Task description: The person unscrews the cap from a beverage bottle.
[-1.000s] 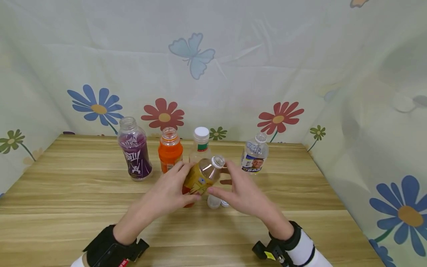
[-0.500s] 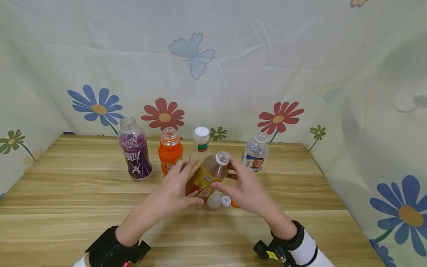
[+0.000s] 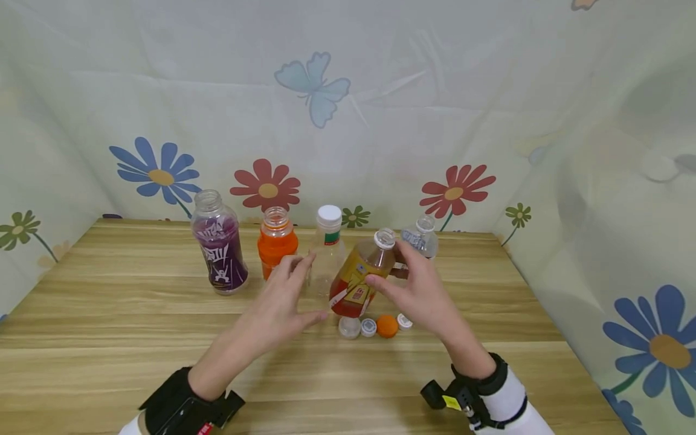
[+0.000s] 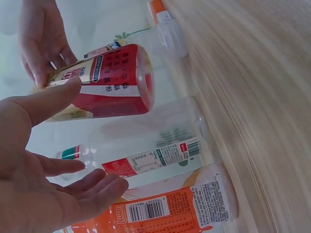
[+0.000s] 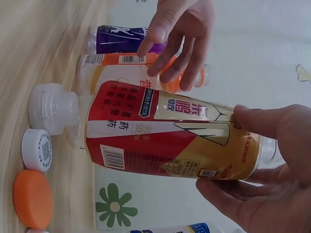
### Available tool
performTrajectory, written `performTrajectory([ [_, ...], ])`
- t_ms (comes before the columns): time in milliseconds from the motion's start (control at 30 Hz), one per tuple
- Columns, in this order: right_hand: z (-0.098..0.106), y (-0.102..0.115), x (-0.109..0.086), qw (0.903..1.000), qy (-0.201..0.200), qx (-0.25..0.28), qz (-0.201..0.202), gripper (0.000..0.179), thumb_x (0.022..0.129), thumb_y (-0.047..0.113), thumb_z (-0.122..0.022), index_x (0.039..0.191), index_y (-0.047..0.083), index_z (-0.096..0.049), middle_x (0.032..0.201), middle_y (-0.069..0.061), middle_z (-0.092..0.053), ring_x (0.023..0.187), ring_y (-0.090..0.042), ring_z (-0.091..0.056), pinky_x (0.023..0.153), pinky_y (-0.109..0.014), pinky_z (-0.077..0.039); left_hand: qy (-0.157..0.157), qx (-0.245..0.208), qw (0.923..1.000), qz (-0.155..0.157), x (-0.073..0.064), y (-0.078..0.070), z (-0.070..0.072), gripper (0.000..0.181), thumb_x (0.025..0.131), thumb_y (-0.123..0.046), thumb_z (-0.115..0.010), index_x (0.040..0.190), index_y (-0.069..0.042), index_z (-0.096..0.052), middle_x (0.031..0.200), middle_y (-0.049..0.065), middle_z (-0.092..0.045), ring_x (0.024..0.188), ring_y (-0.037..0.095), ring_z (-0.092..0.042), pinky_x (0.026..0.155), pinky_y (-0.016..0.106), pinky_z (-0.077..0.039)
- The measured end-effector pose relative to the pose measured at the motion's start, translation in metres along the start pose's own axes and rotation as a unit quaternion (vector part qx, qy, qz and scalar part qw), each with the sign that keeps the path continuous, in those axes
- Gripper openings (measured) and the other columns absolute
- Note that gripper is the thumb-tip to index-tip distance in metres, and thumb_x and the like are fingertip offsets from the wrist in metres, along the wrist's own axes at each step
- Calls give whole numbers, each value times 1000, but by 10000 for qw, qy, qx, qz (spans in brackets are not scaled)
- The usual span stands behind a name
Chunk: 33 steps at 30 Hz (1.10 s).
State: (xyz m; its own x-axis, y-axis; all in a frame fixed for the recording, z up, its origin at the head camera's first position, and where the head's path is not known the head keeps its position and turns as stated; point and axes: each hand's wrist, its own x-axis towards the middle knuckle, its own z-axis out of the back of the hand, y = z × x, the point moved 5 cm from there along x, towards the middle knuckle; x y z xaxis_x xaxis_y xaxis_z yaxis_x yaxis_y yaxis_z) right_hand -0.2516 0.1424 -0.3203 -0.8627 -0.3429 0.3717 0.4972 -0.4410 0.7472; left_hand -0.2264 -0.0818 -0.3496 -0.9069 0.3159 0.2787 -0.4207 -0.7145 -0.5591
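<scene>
A capless plastic bottle with a red and gold label is held up in my right hand, its neck leaning right. Thumb and fingers grip it near the shoulder; in the right wrist view the bottle shows its base off the table. My left hand is apart from it, fingers spread, holding nothing. In the left wrist view that hand stands beside the bottle's red lower end. Below the bottle lie a clear cap, a white cap, an orange cap and another white cap.
Along the back stand a purple-labelled bottle, an orange bottle and a clear bottle with a white cap. A clear bottle is partly hidden behind my right hand. A flowered curtain encloses the wooden table.
The red and gold bottle has moved right and up in my right hand. My left hand has let go of it and stayed behind. The orange cap and a second white cap have come into sight.
</scene>
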Motion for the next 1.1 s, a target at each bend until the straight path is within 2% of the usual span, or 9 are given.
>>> performTrajectory([
  [167,3,-6,0,9987,-173,91,-478,69,93,11,-78,148,0,-38,138,-21,-56,124,-36,-58,99,-54,-51,23,11,10000,48,0,0,-1,103,78,-24,-93,159,-2,-33,143,21,-44,125,37,-50,106,53,-46],
  [233,4,-7,0,9983,-263,52,-525,68,94,10,-77,147,-1,-37,139,-22,-55,124,-38,-57,100,-55,-50,33,2,10000,55,0,1,-1,103,78,-24,-93,159,-1,-33,143,21,-44,125,37,-49,106,54,-45],
  [433,0,-10,3,9975,-554,-412,-164,65,91,5,-79,145,-3,-42,137,-21,-56,123,-37,-58,97,-52,-53,90,-2,9999,71,0,1,-2,104,78,-24,-93,159,-2,-32,145,22,-42,127,38,-48,107,55,-44],
  [633,-9,-18,6,9949,-651,-771,72,66,91,3,-78,147,-3,-44,141,-23,-49,126,-38,-56,97,-49,-53,116,34,9999,58,1,2,-2,105,78,-25,-93,160,-2,-30,146,22,-42,128,38,-48,107,55,-44],
  [867,-13,-32,9,9938,-604,-910,216,66,94,3,-74,150,-3,-40,141,-23,-50,128,-38,-55,97,-51,-52,191,13,9998,97,0,1,-3,105,79,-26,-92,160,-2,-29,146,22,-41,127,37,-48,106,54,-45],
  [1100,-11,-44,13,9950,-623,-730,267,67,99,3,-66,155,-6,-29,149,-27,-44,136,-43,-48,98,-55,-51,229,-21,9996,135,0,2,-3,105,80,-26,-91,161,-3,-29,148,22,-40,128,38,-48,106,55,-45],
])
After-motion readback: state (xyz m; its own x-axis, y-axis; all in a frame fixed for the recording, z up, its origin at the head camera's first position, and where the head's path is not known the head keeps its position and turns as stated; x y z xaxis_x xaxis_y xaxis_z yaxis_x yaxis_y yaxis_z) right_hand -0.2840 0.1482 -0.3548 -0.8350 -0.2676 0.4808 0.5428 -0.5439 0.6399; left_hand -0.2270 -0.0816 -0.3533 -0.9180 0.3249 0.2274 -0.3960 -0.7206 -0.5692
